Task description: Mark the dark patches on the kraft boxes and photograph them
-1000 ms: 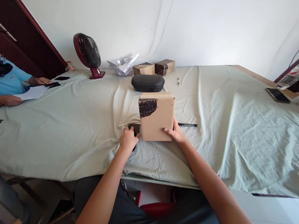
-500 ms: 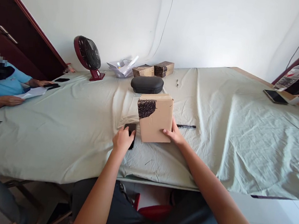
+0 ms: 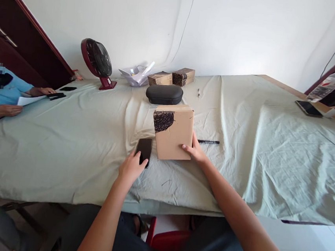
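A brown cardboard box [image 3: 173,138] with a black scribbled patch at its upper left corner stands on the cloth in front of me. My right hand [image 3: 195,149] grips its right side, thumb on the near face and fingers mostly hidden behind. Left of the box lies a black phone [image 3: 144,149]. My left hand [image 3: 132,165] is at the phone's lower left edge, thumb and fingers apart, touching it without wrapping round it. A black pen [image 3: 209,141] lies just right of the box.
Behind the box are a black oval case [image 3: 164,95], two smaller scribbled boxes [image 3: 183,77], a paper-filled tray [image 3: 136,77] and a red fan [image 3: 98,59]. A person [image 3: 4,94] holds papers at the left. A bottle [image 3: 331,84] and another phone [image 3: 309,108] are at the right.
My left hand has slid back toward me and left, uncovering more of the phone. The right hand and box have hardly moved. The person at the left has shifted the papers slightly.
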Available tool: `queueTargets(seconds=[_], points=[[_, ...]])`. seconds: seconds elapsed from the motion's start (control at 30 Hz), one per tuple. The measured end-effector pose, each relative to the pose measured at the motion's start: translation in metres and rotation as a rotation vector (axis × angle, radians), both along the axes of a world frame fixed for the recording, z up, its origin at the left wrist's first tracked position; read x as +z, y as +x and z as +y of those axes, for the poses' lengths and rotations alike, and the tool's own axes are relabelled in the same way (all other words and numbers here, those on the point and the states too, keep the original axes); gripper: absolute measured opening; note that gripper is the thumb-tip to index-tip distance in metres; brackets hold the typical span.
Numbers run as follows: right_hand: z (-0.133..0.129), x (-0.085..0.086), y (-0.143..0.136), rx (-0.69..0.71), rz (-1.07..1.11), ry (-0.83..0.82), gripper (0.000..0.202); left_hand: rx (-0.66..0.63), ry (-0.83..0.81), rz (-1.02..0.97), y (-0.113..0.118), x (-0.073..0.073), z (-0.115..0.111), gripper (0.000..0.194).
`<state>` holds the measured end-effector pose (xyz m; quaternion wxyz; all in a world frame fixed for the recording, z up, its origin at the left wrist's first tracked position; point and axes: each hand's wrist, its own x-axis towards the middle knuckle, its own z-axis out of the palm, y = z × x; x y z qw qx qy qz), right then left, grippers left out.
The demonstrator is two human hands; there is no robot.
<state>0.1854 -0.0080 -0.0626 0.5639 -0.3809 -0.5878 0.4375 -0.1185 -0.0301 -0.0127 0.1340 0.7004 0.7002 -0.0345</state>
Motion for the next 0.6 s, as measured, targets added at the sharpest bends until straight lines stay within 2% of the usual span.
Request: queueTargets(seconds=[0.17, 0.3, 0.43, 0.6], points=[[-0.001, 0.001, 0.000, 0.005, 0.009, 0.002, 0.115, -0.055, -0.042, 0.074, 0.004, 0.009, 0.000, 0.067], [-0.001, 0.000, 0.001, 0.003, 0.010, -0.007, 0.117, -0.139, -0.130, 0.067, 0.012, 0.026, -0.005, 0.063], [-0.002, 0.003, 0.000, -0.009, 0.070, -0.057, 0.119, -0.244, -0.156, -0.091, 0.024, 0.052, -0.006, 0.067], [-0.002, 0.005, -0.001, -0.030, 0.166, -0.086, 0.105, -0.386, -0.096, -0.423, 0.046, 0.076, 0.010, 0.088]])
